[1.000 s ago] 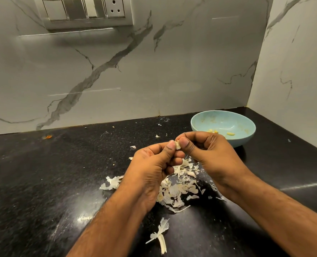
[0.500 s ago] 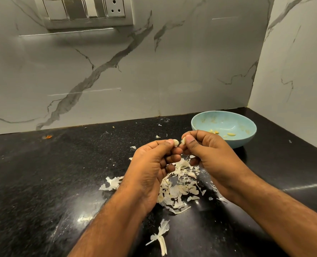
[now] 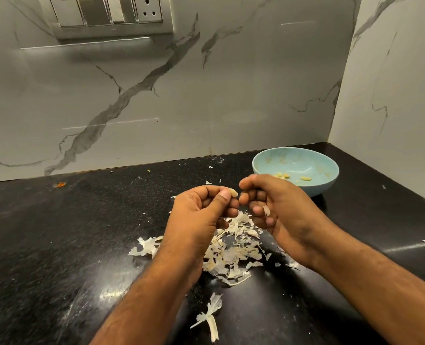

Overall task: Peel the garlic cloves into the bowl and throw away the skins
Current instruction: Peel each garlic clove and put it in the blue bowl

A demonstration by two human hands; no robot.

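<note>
L hand (image 3: 201, 212): centre of frame, fingers curled, thumb + forefinger pinching a garlic clove (image 3: 233, 192); pale tip pokes out past the thumbnail.
R hand (image 3: 276, 207): just right of L, fingers curled in; a scrap of skin (image 3: 266, 210) lies against the fingers. Can't tell if it's pinched or just stuck there. Fingertips near the clove, touching or not unclear.
Bowl (image 3: 323, 185): light blue, centre-right, behind R hand on black counter (image 3: 57, 245), near the corner. A few peeled cloves (image 3: 282, 175) inside.
Skins pile (image 3: 231, 250): on counter below both hands, partly hidden by L wrist. One loose skin piece (image 3: 210, 317) lower centre.
Wall: marble; switch panel (image 3: 109, 14) upper left.
</note>
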